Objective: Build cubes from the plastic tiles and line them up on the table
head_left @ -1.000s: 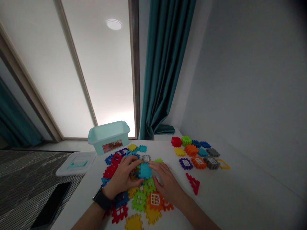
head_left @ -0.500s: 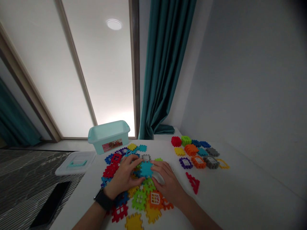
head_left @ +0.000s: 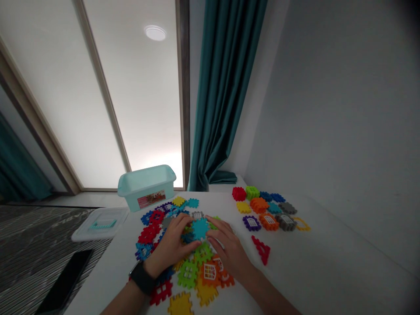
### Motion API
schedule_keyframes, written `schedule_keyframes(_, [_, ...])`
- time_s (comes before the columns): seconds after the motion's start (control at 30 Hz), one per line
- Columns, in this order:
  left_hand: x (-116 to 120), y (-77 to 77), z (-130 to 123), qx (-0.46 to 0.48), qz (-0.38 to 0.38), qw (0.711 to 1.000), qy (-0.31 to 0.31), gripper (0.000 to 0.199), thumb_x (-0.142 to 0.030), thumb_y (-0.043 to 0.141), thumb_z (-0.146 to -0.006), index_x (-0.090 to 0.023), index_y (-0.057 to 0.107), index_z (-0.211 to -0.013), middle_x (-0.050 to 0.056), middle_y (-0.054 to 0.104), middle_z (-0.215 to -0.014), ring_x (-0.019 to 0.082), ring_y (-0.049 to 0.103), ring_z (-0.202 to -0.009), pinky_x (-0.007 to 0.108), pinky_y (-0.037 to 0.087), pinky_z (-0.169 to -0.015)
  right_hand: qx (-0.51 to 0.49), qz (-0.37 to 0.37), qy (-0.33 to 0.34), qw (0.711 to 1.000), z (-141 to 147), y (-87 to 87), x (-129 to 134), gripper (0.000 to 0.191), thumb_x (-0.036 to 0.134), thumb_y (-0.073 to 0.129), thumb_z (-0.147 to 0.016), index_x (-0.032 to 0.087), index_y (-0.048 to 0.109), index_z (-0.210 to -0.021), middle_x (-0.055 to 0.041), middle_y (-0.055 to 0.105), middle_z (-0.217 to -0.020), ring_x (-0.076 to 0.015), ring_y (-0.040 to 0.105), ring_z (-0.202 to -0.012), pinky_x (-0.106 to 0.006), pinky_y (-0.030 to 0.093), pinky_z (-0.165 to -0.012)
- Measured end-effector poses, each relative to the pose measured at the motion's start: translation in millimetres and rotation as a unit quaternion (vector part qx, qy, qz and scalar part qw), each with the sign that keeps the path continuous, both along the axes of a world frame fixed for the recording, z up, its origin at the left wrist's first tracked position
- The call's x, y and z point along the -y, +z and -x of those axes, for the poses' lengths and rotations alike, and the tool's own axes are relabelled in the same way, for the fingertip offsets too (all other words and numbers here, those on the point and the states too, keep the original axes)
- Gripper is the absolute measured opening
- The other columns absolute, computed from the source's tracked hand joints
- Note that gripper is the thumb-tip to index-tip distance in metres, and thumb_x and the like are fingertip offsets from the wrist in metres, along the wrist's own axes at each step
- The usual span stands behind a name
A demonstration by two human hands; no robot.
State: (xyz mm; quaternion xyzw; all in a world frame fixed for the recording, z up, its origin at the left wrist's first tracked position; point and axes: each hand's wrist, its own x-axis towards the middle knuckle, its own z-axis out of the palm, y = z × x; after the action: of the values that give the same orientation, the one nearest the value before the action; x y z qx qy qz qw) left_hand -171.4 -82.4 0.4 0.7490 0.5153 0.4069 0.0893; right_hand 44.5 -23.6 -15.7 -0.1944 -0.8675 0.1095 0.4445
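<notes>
Between my two hands is a light blue toothed piece [head_left: 200, 229], held by its edges above a pile of coloured pieces. My left hand [head_left: 173, 240], with a dark watch at the wrist, grips its left side with thumb and fingers. On the right side, my right hand [head_left: 225, 243] has its fingertips against the same piece. Below it lie green pieces [head_left: 188, 274], an orange piece with a white window [head_left: 210, 272] and yellow pieces [head_left: 181, 303]. Red pieces [head_left: 149, 234] lie left of my left hand.
A mint-coloured bin [head_left: 147, 186] stands at the back left, beside a clear lid [head_left: 100, 224]. Sorted groups of pieces, including an orange stack [head_left: 260, 205], lie on the right of the white table [head_left: 308, 271]. A red triangle [head_left: 261, 250] sits nearer.
The light blue piece has turned slightly and risen a little between my hands. My right fingers have shifted along its edge. The whole view has moved slightly.
</notes>
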Motion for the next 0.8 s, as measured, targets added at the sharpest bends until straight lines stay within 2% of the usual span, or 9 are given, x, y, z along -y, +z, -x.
schedule_keyframes(0.1, [-0.2, 1.4, -2.8, 0.026, 0.010, 1.000, -0.013, 0.033, -0.035, 0.068, -0.086, -0.021, 0.056, -0.113, 0.009, 0.058, -0.112, 0.026, 0.058, -0.105, 0.039, 0.049, -0.091, -0.028, 0.042, -0.002, 0.999, 0.4, 1.7, 1.2, 0.015, 0.019, 0.048, -0.100, 0.026, 0.062, -0.104, -0.0085, 0.062, -0.131, -0.0227, 0.058, -0.120, -0.041, 0.049, -0.102])
schedule_keyframes(0.23, [-2.2, 4.5, -3.0, 0.030, 0.030, 0.999, -0.025, 0.014, -0.033, 0.057, -0.094, -0.020, 0.061, -0.097, 0.007, 0.059, -0.101, 0.023, 0.059, -0.096, 0.036, 0.049, -0.085, -0.079, 0.121, -0.006, 0.989, 1.8, 4.5, 2.8, 0.012, 0.025, 0.050, -0.099, 0.024, 0.062, -0.098, -0.0068, 0.068, -0.104, -0.0217, 0.064, -0.103, -0.037, 0.052, -0.093])
schedule_keyframes(0.33, [-4.1, 6.2, -2.8, 0.041, 0.039, 0.998, -0.023, 0.023, -0.036, 0.052, -0.097, -0.019, 0.058, -0.081, 0.004, 0.058, -0.088, 0.020, 0.058, -0.084, 0.032, 0.048, -0.076, -0.107, 0.213, -0.019, 0.971, 4.5, 4.7, 2.6, 0.013, 0.032, 0.055, -0.097, 0.022, 0.064, -0.095, -0.0053, 0.068, -0.094, -0.0216, 0.066, -0.094, -0.035, 0.053, -0.085])
schedule_keyframes(0.43, [-5.0, 7.2, -3.7, 0.078, 0.031, 0.996, -0.012, 0.027, -0.037, 0.053, -0.097, -0.020, 0.053, -0.076, 0.002, 0.057, -0.083, 0.019, 0.058, -0.079, 0.031, 0.048, -0.073, -0.148, 0.307, -0.010, 0.940, 8.6, 3.0, 2.7, 0.019, 0.040, 0.062, -0.093, 0.021, 0.065, -0.092, -0.0050, 0.069, -0.090, -0.0220, 0.067, -0.089, -0.034, 0.055, -0.080])
schedule_keyframes(0.53, [-4.7, 6.9, -5.1, 0.087, 0.011, 0.996, 0.011, 0.020, -0.033, 0.053, -0.096, -0.020, 0.055, -0.081, 0.002, 0.057, -0.083, 0.019, 0.060, -0.078, 0.032, 0.050, -0.072, -0.175, 0.360, -0.002, 0.916, 12.4, 0.8, 3.6, 0.026, 0.046, 0.066, -0.089, 0.020, 0.065, -0.088, -0.0048, 0.069, -0.086, -0.0224, 0.067, -0.086, -0.035, 0.055, -0.079])
schedule_keyframes(0.6, [-3.9, 5.2, -5.4, 0.063, -0.005, 0.998, 0.026, 0.011, -0.031, 0.058, -0.093, -0.020, 0.058, -0.091, 0.003, 0.060, -0.088, 0.020, 0.061, -0.081, 0.033, 0.052, -0.074, -0.179, 0.377, -0.007, 0.909, 13.9, -0.2, 4.2, 0.030, 0.050, 0.068, -0.086, 0.020, 0.065, -0.087, -0.0046, 0.070, -0.084, -0.0227, 0.067, -0.084, -0.035, 0.054, -0.078])
schedule_keyframes(0.63, [-3.4, 4.0, -5.2, 0.041, -0.015, 0.998, 0.033, 0.013, -0.031, 0.063, -0.090, -0.020, 0.059, -0.097, 0.005, 0.061, -0.093, 0.022, 0.062, -0.085, 0.035, 0.052, -0.076, -0.184, 0.382, -0.011, 0.906, 14.4, -0.5, 4.4, 0.032, 0.051, 0.069, -0.085, 0.020, 0.065, -0.086, -0.0046, 0.070, -0.083, -0.0228, 0.067, -0.083, -0.035, 0.054, -0.078])
schedule_keyframes(0.7, [-2.6, 1.1, -4.3, -0.012, -0.039, 0.998, 0.047, 0.032, -0.031, 0.074, -0.081, -0.021, 0.059, -0.108, 0.008, 0.063, -0.105, 0.026, 0.063, -0.096, 0.039, 0.053, -0.081, -0.198, 0.394, -0.016, 0.897, 15.1, -0.5, 4.4, 0.035, 0.053, 0.071, -0.083, 0.019, 0.066, -0.084, -0.0044, 0.070, -0.082, -0.0228, 0.068, -0.082, -0.035, 0.054, -0.077])
schedule_keyframes(0.8, [-2.4, -2.7, -1.6, -0.077, -0.074, 0.992, 0.067, 0.049, -0.031, 0.083, -0.073, -0.022, 0.059, -0.114, 0.011, 0.063, -0.115, 0.031, 0.061, -0.105, 0.045, 0.052, -0.088, -0.210, 0.415, -0.012, 0.885, 16.0, -0.3, 4.3, 0.036, 0.054, 0.073, -0.080, 0.019, 0.066, -0.081, -0.0039, 0.070, -0.079, -0.0225, 0.068, -0.079, -0.034, 0.054, -0.075])
